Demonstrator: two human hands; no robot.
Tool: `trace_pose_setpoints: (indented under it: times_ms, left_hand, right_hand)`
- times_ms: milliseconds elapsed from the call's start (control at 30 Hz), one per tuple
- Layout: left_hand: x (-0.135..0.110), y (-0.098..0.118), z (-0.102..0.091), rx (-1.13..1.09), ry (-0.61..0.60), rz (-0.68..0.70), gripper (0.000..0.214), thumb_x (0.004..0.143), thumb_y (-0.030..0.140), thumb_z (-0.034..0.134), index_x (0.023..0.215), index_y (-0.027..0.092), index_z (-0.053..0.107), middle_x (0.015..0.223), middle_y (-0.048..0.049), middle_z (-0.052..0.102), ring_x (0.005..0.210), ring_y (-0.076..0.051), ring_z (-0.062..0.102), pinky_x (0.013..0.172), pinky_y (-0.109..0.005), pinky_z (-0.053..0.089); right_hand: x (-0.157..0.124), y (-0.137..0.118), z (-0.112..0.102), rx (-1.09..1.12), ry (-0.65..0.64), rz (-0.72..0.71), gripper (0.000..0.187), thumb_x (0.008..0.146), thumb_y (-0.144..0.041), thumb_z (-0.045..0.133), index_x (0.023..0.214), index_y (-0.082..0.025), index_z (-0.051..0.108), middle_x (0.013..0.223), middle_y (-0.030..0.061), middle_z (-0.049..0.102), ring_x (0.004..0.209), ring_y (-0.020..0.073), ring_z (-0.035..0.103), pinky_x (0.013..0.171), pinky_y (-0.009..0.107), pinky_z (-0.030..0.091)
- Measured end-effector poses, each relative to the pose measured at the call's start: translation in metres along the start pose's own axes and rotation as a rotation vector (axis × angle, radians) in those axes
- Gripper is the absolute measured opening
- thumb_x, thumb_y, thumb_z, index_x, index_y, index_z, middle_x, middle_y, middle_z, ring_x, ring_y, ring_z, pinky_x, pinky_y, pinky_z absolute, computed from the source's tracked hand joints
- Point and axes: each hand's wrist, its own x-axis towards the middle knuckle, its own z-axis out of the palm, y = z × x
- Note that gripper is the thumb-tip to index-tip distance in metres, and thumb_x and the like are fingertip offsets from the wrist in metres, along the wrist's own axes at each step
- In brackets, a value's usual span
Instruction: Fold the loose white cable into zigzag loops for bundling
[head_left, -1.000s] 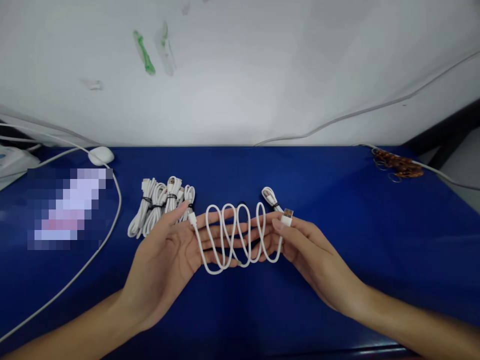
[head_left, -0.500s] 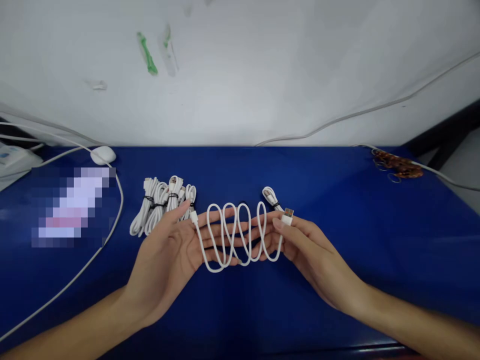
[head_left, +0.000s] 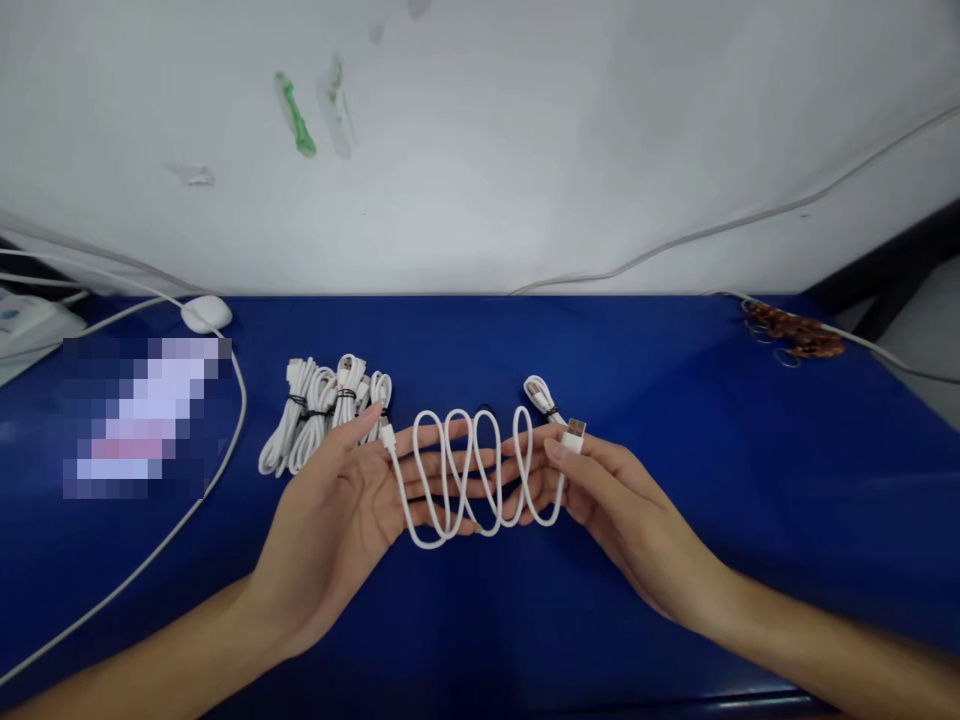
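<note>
- Something on the left of the table (head_left: 675,560) is pixelated (head_left: 146,415), can't tell what
- Both forearms run off the bottom edge
- Right-edge wire (head_left: 885,345) gets cut off

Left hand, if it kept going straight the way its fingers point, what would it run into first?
The left hand points right, toward the right hand, so it would likely meet those fingertips first, through the white cable looped between them. They look nearly touching, though depth is unclear.
</note>
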Motion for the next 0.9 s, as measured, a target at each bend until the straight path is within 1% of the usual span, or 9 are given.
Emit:
trace_pose_setpoints:
  times_ms: [200, 333, 533, 633, 900]
  left_hand:
    - [0.0002, -0.0002, 0.0010, 0.020, 0.076, -0.004, 0.058, 0.103, 0.047, 0.058, 0.146, 0.009, 0.066, 0.124, -0.0247, 0.081, 0.115, -0.046, 0.077, 0.097, -0.054, 0.061]
    - [0.0012, -0.0013, -0.0004, 0.013, 0.068, 0.002, 0.058, 0.102, 0.047, 0.059, 0.147, 0.010, 0.065, 0.123, -0.0244, 0.081, 0.114, -0.046, 0.077, 0.096, -0.054, 0.061]
    - [0.0015, -0.0015, -0.0024, 0.012, 0.081, 0.010, 0.061, 0.100, 0.048, 0.062, 0.147, 0.009, 0.065, 0.124, -0.0253, 0.081, 0.113, -0.046, 0.077, 0.097, -0.054, 0.061]
    - [0.0011, -0.0014, -0.0031, 0.011, 0.069, 0.005, 0.060, 0.101, 0.049, 0.060, 0.146, 0.009, 0.066, 0.124, -0.0255, 0.081, 0.114, -0.046, 0.077, 0.098, -0.055, 0.061]
    - [0.0014, -0.0002, -0.0021, 0.017, 0.064, -0.007, 0.062, 0.103, 0.051, 0.056, 0.145, 0.008, 0.066, 0.123, -0.0263, 0.081, 0.114, -0.046, 0.077, 0.099, -0.055, 0.060]
  right_hand:
    - [-0.0004, 0.0010, 0.0006, -0.004, 0.011, 0.009, 0.033, 0.100, -0.054, 0.078, 0.103, -0.022, 0.083, 0.087, 0.0043, 0.081, 0.078, 0.0185, 0.076, 0.078, 0.031, 0.056]
    - [0.0002, 0.0030, -0.0007, 0.022, 0.021, 0.018, 0.032, 0.099, -0.054, 0.080, 0.105, -0.023, 0.083, 0.088, 0.0035, 0.081, 0.080, 0.0179, 0.076, 0.079, 0.030, 0.057]
    - [-0.0008, 0.0030, -0.0012, -0.003, 0.018, 0.002, 0.032, 0.101, -0.054, 0.077, 0.103, -0.022, 0.082, 0.086, 0.0039, 0.080, 0.079, 0.0183, 0.075, 0.078, 0.031, 0.057]
    - [-0.0012, 0.0021, -0.0010, -0.014, 0.012, -0.009, 0.033, 0.101, -0.054, 0.076, 0.102, -0.022, 0.082, 0.086, 0.0042, 0.079, 0.080, 0.0194, 0.074, 0.078, 0.032, 0.057]
    - [-0.0004, 0.0021, -0.0009, -0.013, 0.008, 0.009, 0.034, 0.101, -0.056, 0.077, 0.102, -0.023, 0.082, 0.085, 0.0032, 0.079, 0.078, 0.0185, 0.073, 0.077, 0.031, 0.054]
